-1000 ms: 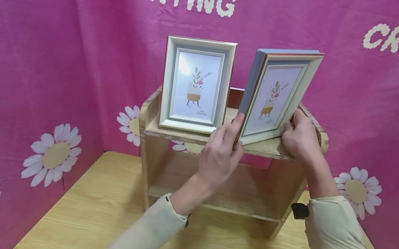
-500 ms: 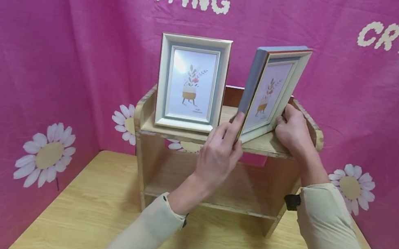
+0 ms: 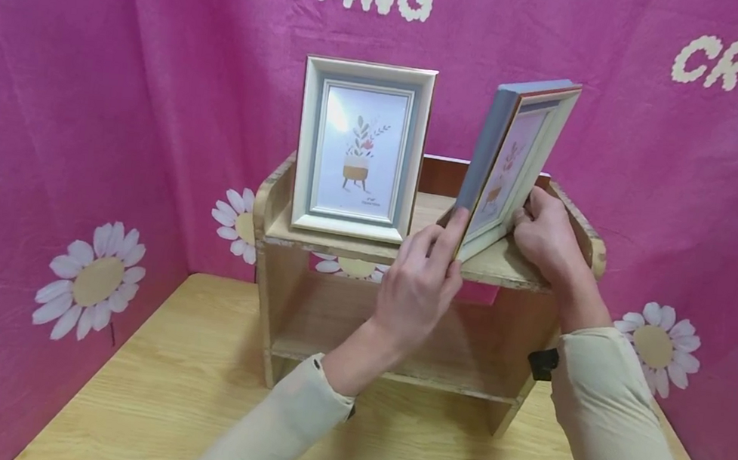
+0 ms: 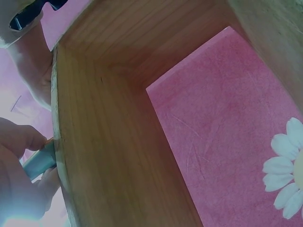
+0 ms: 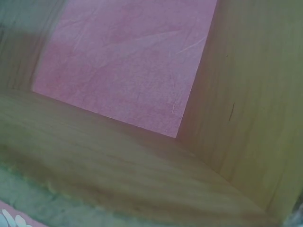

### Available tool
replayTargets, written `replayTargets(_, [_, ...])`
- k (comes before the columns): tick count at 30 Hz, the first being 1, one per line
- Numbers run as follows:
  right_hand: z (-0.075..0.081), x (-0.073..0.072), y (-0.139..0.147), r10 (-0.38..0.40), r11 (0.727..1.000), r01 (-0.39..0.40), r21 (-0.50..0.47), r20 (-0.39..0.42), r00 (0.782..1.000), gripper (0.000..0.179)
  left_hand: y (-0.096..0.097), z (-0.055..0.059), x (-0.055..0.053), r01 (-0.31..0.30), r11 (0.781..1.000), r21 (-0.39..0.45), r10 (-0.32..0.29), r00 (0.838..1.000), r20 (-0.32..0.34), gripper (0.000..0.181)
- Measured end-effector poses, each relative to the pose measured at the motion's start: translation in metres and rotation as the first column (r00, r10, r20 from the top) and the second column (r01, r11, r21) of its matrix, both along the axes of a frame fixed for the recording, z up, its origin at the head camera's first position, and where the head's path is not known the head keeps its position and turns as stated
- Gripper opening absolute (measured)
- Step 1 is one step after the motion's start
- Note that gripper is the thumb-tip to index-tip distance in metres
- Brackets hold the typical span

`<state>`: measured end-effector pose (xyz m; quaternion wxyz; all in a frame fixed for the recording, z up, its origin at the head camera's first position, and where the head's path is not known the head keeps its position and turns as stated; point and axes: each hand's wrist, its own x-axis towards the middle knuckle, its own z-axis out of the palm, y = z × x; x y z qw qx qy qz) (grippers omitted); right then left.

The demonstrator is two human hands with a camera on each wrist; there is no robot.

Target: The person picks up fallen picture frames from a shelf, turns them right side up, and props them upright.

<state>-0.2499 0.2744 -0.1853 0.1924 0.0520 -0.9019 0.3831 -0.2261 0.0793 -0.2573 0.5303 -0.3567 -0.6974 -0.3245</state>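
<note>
At the shelf's (image 3: 324, 323) top, the right frame (image 3: 517, 159) is turned more side-on than a second ago, its near edge pinched by the left hand (image 3: 416, 285), its far edge by the right hand (image 3: 549, 235); its angle seems unsettled.

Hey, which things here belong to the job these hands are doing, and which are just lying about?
Part of the job:
Angled picture frame, between both hands
Left hand, gripping its left edge
Right hand, at its lower right
Wooden shelf, likely, beneath it

Probably just there:
Other picture frame, standing untouched on the shelf
Table, under the shelf
Pink cloth, behind
</note>
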Motion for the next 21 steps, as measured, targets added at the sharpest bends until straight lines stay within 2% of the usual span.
replayTargets(11, [-0.002, -0.004, 0.001, 0.021, 1.000, -0.021, -0.015, -0.027, 0.999, 0.038, 0.005, -0.003, 0.001, -0.062, 0.998, 0.008, 0.063, 0.998, -0.019, 0.058])
replayTargets(21, [-0.003, -0.005, 0.004, -0.006, 0.999, 0.003, -0.042, -0.051, 0.999, 0.036, 0.015, -0.006, 0.001, -0.115, 0.992, 0.053, 0.118, 0.992, -0.054, 0.059])
